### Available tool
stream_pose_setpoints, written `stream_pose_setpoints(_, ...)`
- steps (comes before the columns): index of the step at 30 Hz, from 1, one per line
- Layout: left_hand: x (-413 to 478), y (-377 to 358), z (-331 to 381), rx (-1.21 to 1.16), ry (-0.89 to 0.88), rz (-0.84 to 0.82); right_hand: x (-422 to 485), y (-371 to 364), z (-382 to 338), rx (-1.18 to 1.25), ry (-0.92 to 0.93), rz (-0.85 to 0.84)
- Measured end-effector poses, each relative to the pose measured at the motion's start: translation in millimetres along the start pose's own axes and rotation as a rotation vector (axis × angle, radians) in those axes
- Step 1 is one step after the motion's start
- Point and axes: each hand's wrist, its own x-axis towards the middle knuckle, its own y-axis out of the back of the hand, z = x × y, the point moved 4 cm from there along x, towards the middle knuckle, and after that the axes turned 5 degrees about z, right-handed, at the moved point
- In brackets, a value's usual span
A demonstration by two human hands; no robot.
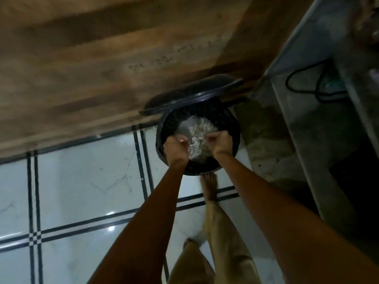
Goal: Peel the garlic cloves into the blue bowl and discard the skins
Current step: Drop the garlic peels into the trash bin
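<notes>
White floor tiles (82,181) (2 black lines between) meet a wooden panel (102,58); a black cable (291,87) loops beside a grey ledge (307,150).

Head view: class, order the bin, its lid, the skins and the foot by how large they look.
1. bin
2. lid, tilted nearly edge-on, so it looks smaller than it is
3. skins
4. foot

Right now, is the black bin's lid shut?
No, the lid is tipped up behind the black bin, and garlic skins are held over its open mouth.
</notes>
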Motion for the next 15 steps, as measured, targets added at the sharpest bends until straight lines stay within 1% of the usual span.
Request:
stream_pose_setpoints(1, -1, 3, 8, 0.006, -0.028, 0.045, 2, 4, 0, 0.010, 0.019, 0.089)
stream_pose_setpoints(2, -2, 1, 12, 0.031, -0.056, 0.054, -3, 11, -5, -0.010, 0.021, 0.156)
stream_pose_setpoints(4, -5, -3, 19, 0.121, -0.129, -0.014, -10, 18, -6, -0.135, 0.019, 0.244)
stream_pose_setpoints(6, 0, -10, 17, 0.261, -0.122, -0.154, -13, 18, -6, -0.219, 0.052, 0.229)
stream_pose_setpoints(7, 1, -13, 16, 0.293, -0.064, -0.236, -10, 16, -6, -0.284, 0.084, 0.167)
stream_pose_setpoints(8, 2, -14, 15, 0.324, -0.054, -0.269, -7, 11, -3, -0.365, 0.111, 0.074)
stream_pose_setpoints(9, 1, -13, 17, 0.333, -0.081, -0.250, -3, 6, 0, -0.444, 0.143, -0.014)
stream_pose_setpoints(10, 2, -12, 20, 0.325, -0.127, -0.192, -3, 3, 2, -0.458, 0.133, -0.069)
stream_pose_setpoints(11, 0, -9, 23, 0.285, -0.164, -0.120, 0, 1, 6, -0.424, 0.098, -0.070)
stream_pose_setpoints(13, -3, -4, 29, 0.212, -0.184, -0.032, -2, 6, 8, -0.259, 0.008, 0.019)
stream_pose_setpoints(15, -7, -1, 33, 0.200, -0.190, 0.010, -7, 13, 7, -0.186, -0.025, 0.076)
